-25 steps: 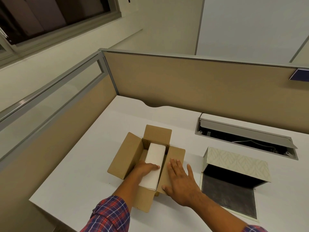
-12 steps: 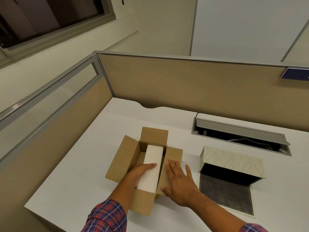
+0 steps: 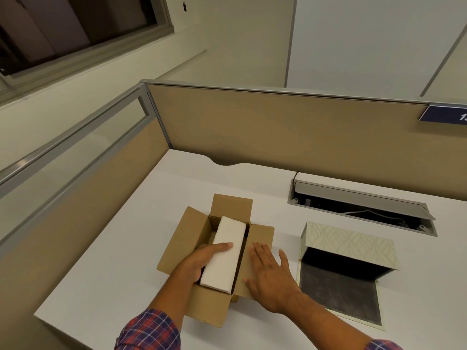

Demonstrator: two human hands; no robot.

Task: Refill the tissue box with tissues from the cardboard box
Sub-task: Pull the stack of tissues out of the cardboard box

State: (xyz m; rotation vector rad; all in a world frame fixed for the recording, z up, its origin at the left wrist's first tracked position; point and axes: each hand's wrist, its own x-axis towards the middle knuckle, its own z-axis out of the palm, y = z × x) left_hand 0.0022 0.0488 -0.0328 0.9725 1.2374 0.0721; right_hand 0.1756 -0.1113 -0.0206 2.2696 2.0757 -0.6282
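Tissues [image 3: 223,256], a white block, sit higher out of the cardboard box [image 3: 182,245] than a second ago, their near end raised above its front edge. Left hand [image 3: 199,261] reaches into the box, its grip closed around the block's left side, thumb lying across the top. Right hand [image 3: 269,279] lies flat, fingers spread, pressing the box's right flap. Right of the box, well apart, the patterned tissue box [image 3: 348,242] stands open on the white worktop [image 3: 113,274].
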